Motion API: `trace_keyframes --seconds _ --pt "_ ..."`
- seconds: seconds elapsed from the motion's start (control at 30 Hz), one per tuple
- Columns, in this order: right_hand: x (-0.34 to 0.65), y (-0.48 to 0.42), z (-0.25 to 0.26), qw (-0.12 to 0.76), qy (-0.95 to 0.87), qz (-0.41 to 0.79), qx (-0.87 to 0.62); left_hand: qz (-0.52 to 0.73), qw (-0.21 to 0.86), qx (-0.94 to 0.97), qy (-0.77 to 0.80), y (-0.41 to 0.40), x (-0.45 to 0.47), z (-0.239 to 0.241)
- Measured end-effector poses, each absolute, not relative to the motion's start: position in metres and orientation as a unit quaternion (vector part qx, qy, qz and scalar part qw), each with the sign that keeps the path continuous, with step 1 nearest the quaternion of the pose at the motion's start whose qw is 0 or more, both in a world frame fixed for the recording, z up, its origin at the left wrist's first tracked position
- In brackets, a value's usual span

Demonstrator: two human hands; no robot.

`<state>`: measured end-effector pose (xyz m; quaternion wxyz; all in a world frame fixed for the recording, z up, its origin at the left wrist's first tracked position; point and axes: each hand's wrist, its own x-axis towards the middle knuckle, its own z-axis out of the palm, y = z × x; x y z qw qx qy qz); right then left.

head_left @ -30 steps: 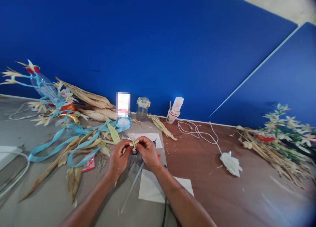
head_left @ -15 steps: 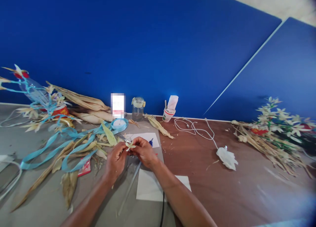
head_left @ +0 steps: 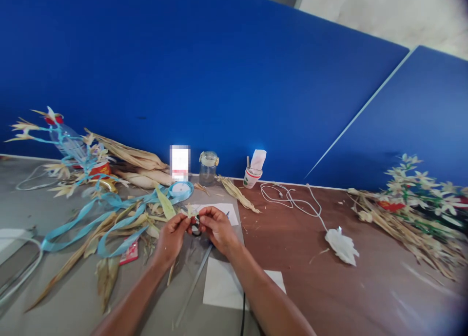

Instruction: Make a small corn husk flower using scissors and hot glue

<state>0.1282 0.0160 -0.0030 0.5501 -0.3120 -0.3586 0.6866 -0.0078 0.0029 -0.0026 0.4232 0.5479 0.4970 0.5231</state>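
Note:
A small pale flower of husk-like petals [head_left: 190, 211] shows just above the fingertips of my left hand [head_left: 170, 239], which is closed in a pinch on it. My right hand [head_left: 218, 229] is also closed, thumb against fingers, close to the left fingertips; what it pinches is too small to make out. Between the hands show black loops that look like scissor handles [head_left: 196, 227]; whether a hand touches them I cannot tell. A thin dry stalk [head_left: 170, 273] shows below my left hand. Blue ribbon [head_left: 122, 243] and dried husks [head_left: 106, 277] lie left of it.
A bottle [head_left: 69, 142] wound with blue strands and husk flowers leans at the back left. Along the blue partition stand a glass jar [head_left: 208, 172] and a paper cup [head_left: 252, 178]. White cable [head_left: 314, 209], crumpled tissue [head_left: 342, 247] and a flower bunch [head_left: 420, 185] lie rightward.
The flower has turned and now sits by my left fingertips instead of facing up between both hands. Black loops have come into view between the hands. The camera view has tilted up slightly.

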Motion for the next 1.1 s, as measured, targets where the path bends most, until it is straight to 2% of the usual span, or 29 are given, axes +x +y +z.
trace_keyframes --seconds 0.47,0.77,1.1 --pt "0.128 0.018 -0.004 0.558 -0.357 0.674 -0.328 0.536 0.478 0.529 0.452 0.007 -0.009 -0.016" --pt "0.133 0.017 0.005 0.523 -0.523 0.474 -0.478 0.555 0.515 0.483 0.440 0.008 -0.009 -0.012" --pt "0.134 0.016 0.005 0.491 -0.638 0.324 -0.496 0.588 0.546 0.434 0.409 0.015 -0.016 -0.025"
